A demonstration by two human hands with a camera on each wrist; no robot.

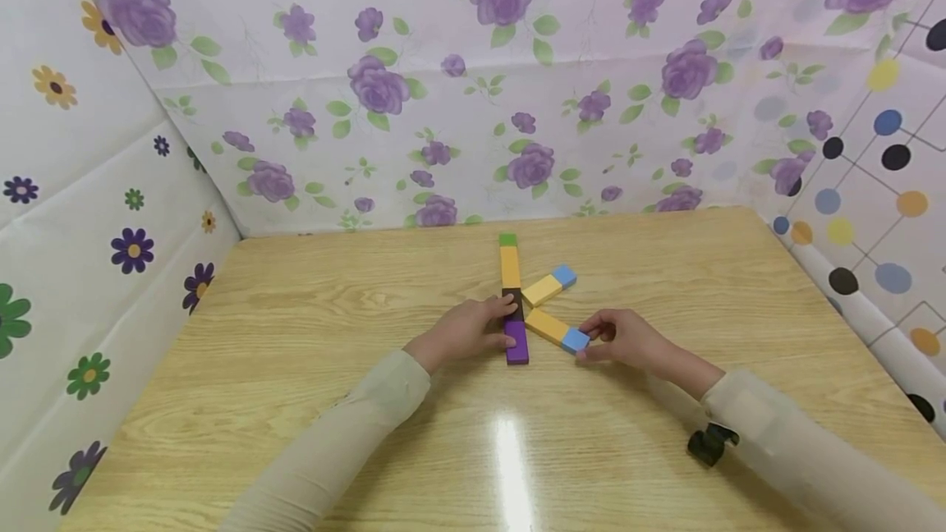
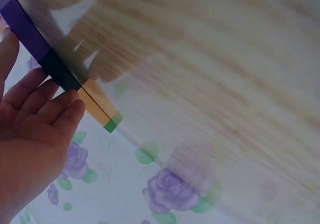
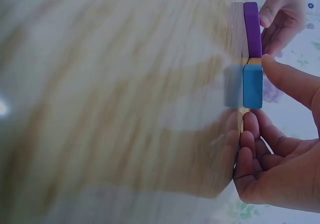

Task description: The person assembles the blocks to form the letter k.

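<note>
A straight row of blocks lies on the table: a green block [image 1: 507,240], an orange block [image 1: 510,268], a black block [image 1: 516,314] and a purple block [image 1: 517,345]. My left hand [image 1: 461,328] rests along the row's left side, fingers extended at the black block and thumb at the purple one. Two slanting pieces branch off to the right. The lower pairs an orange block [image 1: 548,326] with a blue block [image 1: 575,341]; the upper pairs a yellow block [image 1: 542,291] with another blue block [image 1: 565,276]. My right hand [image 1: 628,341] pinches the lower blue block between thumb and fingers.
The wood-grain table [image 1: 355,433] reaches back to a flowered cloth wall [image 1: 458,138]. Patterned cloth also hangs at the left and right sides. A small black device [image 1: 711,443] is attached at the right sleeve.
</note>
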